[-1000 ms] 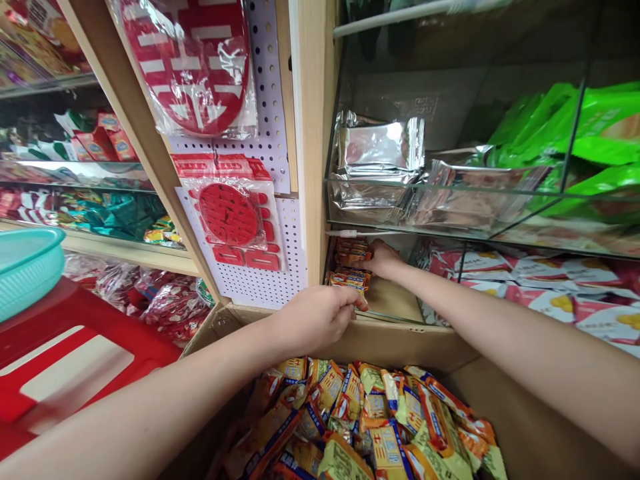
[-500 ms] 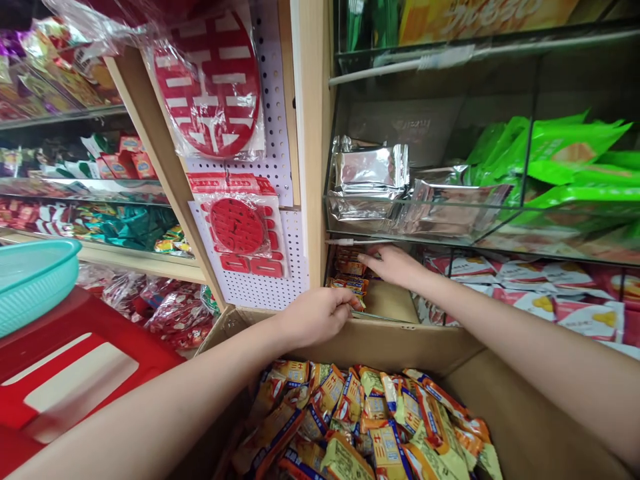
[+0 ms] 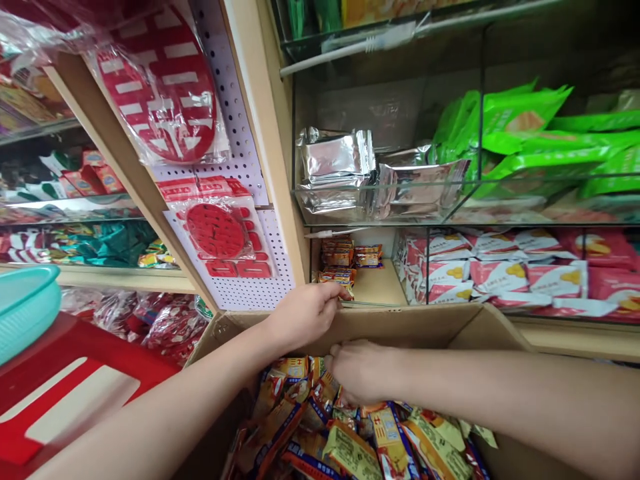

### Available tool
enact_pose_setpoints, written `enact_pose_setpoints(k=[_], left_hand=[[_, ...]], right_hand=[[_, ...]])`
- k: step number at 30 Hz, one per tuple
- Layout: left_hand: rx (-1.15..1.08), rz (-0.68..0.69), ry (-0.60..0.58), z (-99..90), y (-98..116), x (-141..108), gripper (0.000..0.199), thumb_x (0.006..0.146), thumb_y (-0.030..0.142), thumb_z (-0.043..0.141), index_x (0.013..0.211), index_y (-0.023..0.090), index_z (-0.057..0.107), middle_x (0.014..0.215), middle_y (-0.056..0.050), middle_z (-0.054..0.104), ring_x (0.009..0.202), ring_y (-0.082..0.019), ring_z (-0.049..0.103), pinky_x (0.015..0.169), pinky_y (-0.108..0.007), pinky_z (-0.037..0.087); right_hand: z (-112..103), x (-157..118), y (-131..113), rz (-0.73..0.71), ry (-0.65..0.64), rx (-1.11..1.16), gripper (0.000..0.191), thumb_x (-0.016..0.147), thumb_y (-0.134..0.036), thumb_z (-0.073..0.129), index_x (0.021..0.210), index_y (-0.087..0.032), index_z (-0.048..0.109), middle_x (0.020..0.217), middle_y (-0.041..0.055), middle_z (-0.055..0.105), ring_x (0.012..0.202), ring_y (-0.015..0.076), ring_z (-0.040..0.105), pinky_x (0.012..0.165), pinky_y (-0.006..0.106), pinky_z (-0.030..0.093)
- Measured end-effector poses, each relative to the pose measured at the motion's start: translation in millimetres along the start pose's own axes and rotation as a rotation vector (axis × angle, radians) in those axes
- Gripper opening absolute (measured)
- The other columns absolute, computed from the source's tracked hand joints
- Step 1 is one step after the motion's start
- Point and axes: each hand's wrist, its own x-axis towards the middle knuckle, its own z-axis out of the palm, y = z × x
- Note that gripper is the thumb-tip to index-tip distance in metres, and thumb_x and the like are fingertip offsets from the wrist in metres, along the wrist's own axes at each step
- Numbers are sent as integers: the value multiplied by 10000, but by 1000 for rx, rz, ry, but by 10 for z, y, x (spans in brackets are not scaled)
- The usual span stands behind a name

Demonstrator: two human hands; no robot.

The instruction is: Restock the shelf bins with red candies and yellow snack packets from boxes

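Many orange, yellow and blue snack packets [image 3: 353,450] lie loose in an open cardboard box [image 3: 425,327] below me. My right hand [image 3: 363,370] is down in the box on top of them, fingers curled; what they hold, if anything, is hidden. At the box's far rim, my left hand [image 3: 307,313] is closed, with its fingertips at the front of the small stacked packets [image 3: 337,253] on the lower shelf. Whether it grips one of these I cannot make out. Another short stack [image 3: 369,256] stands behind, on the bare shelf board [image 3: 380,283].
Pink-and-white packets [image 3: 500,273] fill the compartments on the right. Above, a glass-fronted shelf [image 3: 390,207] holds silver packets [image 3: 333,160] and green packets [image 3: 530,127]. To the left are a red stool [image 3: 95,340] with a turquoise basket [image 3: 30,313] and hanging red decorations [image 3: 217,230].
My right hand has left the lower shelf and come down into the box. A short stack of packets now shows where it was. My left hand stays at the shelf edge; the view has shifted right.
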Motion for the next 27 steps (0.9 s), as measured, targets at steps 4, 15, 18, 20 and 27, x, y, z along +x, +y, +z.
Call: enact_pose_setpoints(k=[4,15,18,20,27], left_hand=[[-12,5,-35,-18,22,-5,321,790,204,295,954,211,571,884,-18,617,778,-140,553,690,-241,417],[-151,20,-94,-72,9,-4,301,797,201,319,960,196,572,901,-14,618,812,-132,550,731,-233,409],[-161,30,-97,-79,11,-10,298,798,204,326,972,192,568,910,-15,616,828,-132,549,743,-231,406],[-163,39,-104,-87,14,-16,296,798,199,324,970,186,565,906,-17,615,830,-129,548,745,-227,404],[-293,1,-81,-76,28,-20,241,800,242,368,928,176,560,868,-24,611,794,-127,540,730,-246,408]], right_hand=[[222,136,-27,42,60,123,458,629,-310,594,1031,-99,535,977,160,534,904,282,514,708,378,444],[174,150,-94,101,18,143,462,562,-196,642,999,-96,529,929,129,576,864,268,534,727,361,453],[157,110,-159,87,36,80,339,568,-97,589,907,-99,582,920,134,575,880,270,521,700,357,458],[168,100,-149,32,51,62,284,590,-77,554,871,-100,594,872,128,597,833,256,545,659,340,465],[34,53,-61,-82,115,0,212,655,-67,482,831,-121,588,753,98,645,674,222,601,573,296,446]])
